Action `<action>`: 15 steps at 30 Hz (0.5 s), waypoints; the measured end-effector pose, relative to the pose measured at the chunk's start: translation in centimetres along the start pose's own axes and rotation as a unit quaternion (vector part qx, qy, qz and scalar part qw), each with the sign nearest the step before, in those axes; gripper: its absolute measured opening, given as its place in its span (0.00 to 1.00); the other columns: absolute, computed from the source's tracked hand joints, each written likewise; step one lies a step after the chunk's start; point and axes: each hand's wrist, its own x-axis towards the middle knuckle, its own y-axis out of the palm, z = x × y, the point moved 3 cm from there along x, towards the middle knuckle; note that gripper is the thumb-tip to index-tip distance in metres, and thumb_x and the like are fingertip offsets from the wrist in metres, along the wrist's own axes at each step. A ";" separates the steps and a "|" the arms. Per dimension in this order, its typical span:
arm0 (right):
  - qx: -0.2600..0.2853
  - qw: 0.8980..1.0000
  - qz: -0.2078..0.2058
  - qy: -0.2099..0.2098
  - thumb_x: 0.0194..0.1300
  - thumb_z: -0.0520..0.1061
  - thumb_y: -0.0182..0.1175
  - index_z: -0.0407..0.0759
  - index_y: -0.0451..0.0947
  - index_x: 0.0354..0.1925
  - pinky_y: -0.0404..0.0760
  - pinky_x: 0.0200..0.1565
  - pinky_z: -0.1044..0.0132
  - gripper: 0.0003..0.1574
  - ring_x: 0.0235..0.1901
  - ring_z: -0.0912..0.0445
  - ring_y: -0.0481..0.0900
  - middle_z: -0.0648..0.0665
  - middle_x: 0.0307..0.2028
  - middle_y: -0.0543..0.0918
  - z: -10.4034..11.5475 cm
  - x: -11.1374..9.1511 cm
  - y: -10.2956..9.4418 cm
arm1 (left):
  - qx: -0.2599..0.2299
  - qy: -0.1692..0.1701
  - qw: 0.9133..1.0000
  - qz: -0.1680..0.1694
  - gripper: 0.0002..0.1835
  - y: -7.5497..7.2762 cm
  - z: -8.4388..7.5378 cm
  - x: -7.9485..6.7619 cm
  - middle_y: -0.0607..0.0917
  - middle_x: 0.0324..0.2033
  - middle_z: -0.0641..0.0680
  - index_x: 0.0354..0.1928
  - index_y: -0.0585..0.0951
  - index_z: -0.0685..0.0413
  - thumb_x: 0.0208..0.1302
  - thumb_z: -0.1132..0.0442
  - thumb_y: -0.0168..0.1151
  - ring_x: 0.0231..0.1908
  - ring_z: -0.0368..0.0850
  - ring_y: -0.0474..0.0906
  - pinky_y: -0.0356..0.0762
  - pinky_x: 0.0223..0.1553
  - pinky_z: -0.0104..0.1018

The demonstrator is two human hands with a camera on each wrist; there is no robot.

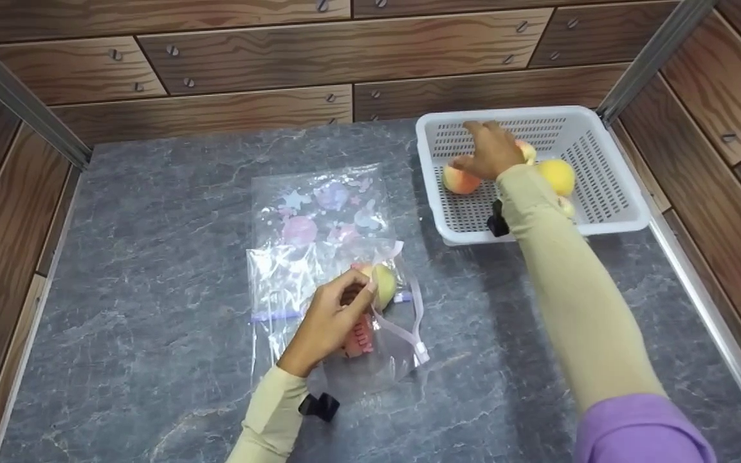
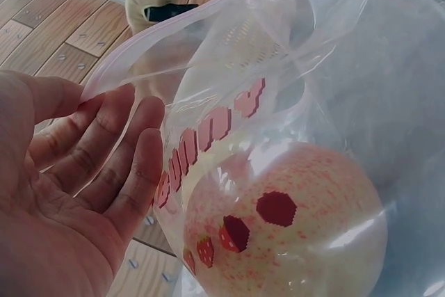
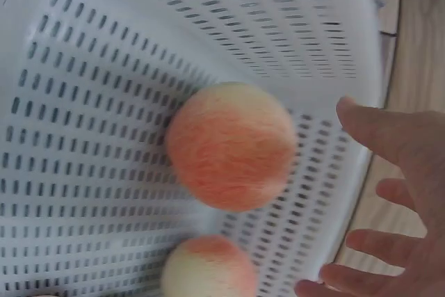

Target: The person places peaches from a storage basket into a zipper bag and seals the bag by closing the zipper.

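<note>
My left hand (image 1: 329,315) pinches the rim of a clear zip bag (image 2: 375,81) between thumb and fingertips. The bag's mouth gapes beside a pale zip strip with a slider (image 1: 420,352). Inside it lies a speckled peach (image 2: 306,227), behind red printed letters and strawberries. Over the white basket (image 1: 615,226) hovers my right hand (image 1: 494,151), fingers spread and holding nothing. Just below that hand is a red-and-yellow peach (image 1: 460,180), apart from the fingers in the right wrist view. Another peach (image 3: 208,269) and a yellow round fruit (image 1: 557,177) also lie in the basket.
Flat on the grey marbled tabletop (image 1: 152,257), clear plastic printed with pastel shapes (image 1: 300,228) extends behind the held bag. Wood-patterned walls (image 1: 345,51) and metal corner posts (image 1: 650,58) enclose the table. The basket stands near the back right corner.
</note>
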 end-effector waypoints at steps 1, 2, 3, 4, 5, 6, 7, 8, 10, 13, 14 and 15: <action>-0.001 1.000 0.013 -0.002 0.64 0.51 0.70 0.37 0.58 0.75 0.62 0.68 0.34 0.51 0.68 0.27 0.61 0.23 0.70 0.62 -0.1 0.1 0.3 | 0.000 0.002 1.000 0.000 0.09 0.0 0.0 0.0 0.84 0.32 0.51 0.38 0.79 0.59 0.76 0.61 0.57 0.38 0.44 0.83 0.85 0.44 0.38; -0.001 1.000 0.026 -0.003 0.64 0.51 0.70 0.36 0.58 0.75 0.61 0.69 0.34 0.51 0.69 0.27 0.60 0.23 0.70 0.62 -0.1 0.2 0.5 | 0.001 0.003 1.000 0.000 0.09 0.0 0.0 0.0 0.84 0.32 0.51 0.38 0.79 0.58 0.76 0.61 0.57 0.38 0.44 0.83 0.85 0.44 0.38; -0.002 0.999 0.039 -0.006 0.63 0.51 0.70 0.35 0.58 0.75 0.60 0.70 0.36 0.52 0.69 0.28 0.59 0.22 0.69 0.62 -0.1 0.3 0.7 | 0.002 0.003 1.000 0.000 0.09 -0.1 0.0 0.0 0.84 0.32 0.51 0.38 0.79 0.58 0.76 0.61 0.57 0.38 0.44 0.83 0.85 0.45 0.38; -0.001 0.999 0.051 -0.009 0.63 0.50 0.71 0.34 0.57 0.75 0.59 0.70 0.37 0.52 0.70 0.28 0.59 0.21 0.69 0.62 -0.1 0.4 0.9 | 0.002 0.003 1.000 0.001 0.09 -0.1 0.0 0.0 0.84 0.33 0.51 0.38 0.79 0.58 0.76 0.61 0.57 0.39 0.43 0.83 0.85 0.45 0.38; -0.002 0.998 0.063 -0.013 0.63 0.50 0.71 0.33 0.56 0.75 0.58 0.71 0.38 0.53 0.70 0.29 0.58 0.21 0.69 0.62 -0.1 0.4 1.1 | 0.001 0.003 1.000 0.001 0.08 -0.1 0.0 0.0 0.84 0.33 0.52 0.38 0.79 0.58 0.76 0.61 0.57 0.39 0.43 0.83 0.85 0.45 0.38; 0.000 0.997 0.076 -0.016 0.63 0.49 0.71 0.32 0.55 0.76 0.58 0.72 0.39 0.54 0.70 0.29 0.58 0.21 0.69 0.62 0.0 0.5 1.2 | 0.001 0.003 1.000 0.001 0.08 -0.1 0.0 0.0 0.85 0.33 0.52 0.38 0.79 0.58 0.76 0.62 0.57 0.40 0.43 0.83 0.85 0.45 0.38; 0.004 0.996 0.090 -0.018 0.62 0.48 0.70 0.32 0.55 0.76 0.58 0.72 0.40 0.54 0.71 0.30 0.58 0.22 0.69 0.63 0.0 0.6 1.5 | 0.001 0.003 1.000 0.002 0.08 -0.1 0.0 0.0 0.85 0.34 0.53 0.38 0.79 0.58 0.76 0.62 0.57 0.39 0.43 0.83 0.85 0.45 0.38; 0.009 0.994 0.103 -0.020 0.62 0.47 0.70 0.31 0.54 0.76 0.58 0.73 0.42 0.54 0.71 0.30 0.59 0.22 0.69 0.63 0.0 0.6 1.6 | 0.000 0.004 1.000 0.002 0.08 -0.1 0.1 0.0 0.85 0.34 0.53 0.38 0.79 0.58 0.76 0.62 0.57 0.39 0.43 0.84 0.85 0.45 0.39; 0.017 0.992 0.126 -0.026 0.61 0.44 0.69 0.30 0.54 0.76 0.58 0.73 0.43 0.53 0.70 0.31 0.61 0.22 0.69 0.64 0.1 0.7 2.0 | 0.002 0.003 1.000 0.003 0.08 -0.1 0.1 0.1 0.85 0.34 0.54 0.38 0.79 0.59 0.76 0.62 0.57 0.39 0.44 0.84 0.85 0.45 0.39; 0.025 0.989 0.145 -0.033 0.59 0.40 0.67 0.27 0.57 0.73 0.62 0.71 0.43 0.50 0.66 0.32 0.66 0.21 0.66 0.67 -0.1 0.8 2.4 | 0.004 0.002 1.000 0.004 0.08 -0.1 0.1 0.1 0.85 0.33 0.52 0.38 0.79 0.58 0.76 0.62 0.57 0.38 0.44 0.84 0.85 0.45 0.38; 0.027 0.988 0.146 -0.034 0.58 0.38 0.67 0.26 0.58 0.72 0.63 0.70 0.43 0.49 0.64 0.32 0.67 0.21 0.66 0.68 -0.1 0.9 2.5 | 0.004 0.002 1.000 0.005 0.08 -0.2 0.1 0.1 0.85 0.33 0.52 0.38 0.79 0.58 0.76 0.62 0.57 0.38 0.44 0.84 0.85 0.45 0.38; 0.027 0.988 0.145 -0.037 0.57 0.37 0.66 0.25 0.59 0.72 0.65 0.69 0.42 0.48 0.62 0.32 0.69 0.21 0.64 0.69 -0.2 0.9 2.6 | 0.005 0.001 1.000 0.005 0.08 -0.2 0.1 0.1 0.85 0.33 0.52 0.38 0.79 0.58 0.76 0.62 0.57 0.38 0.43 0.84 0.85 0.45 0.38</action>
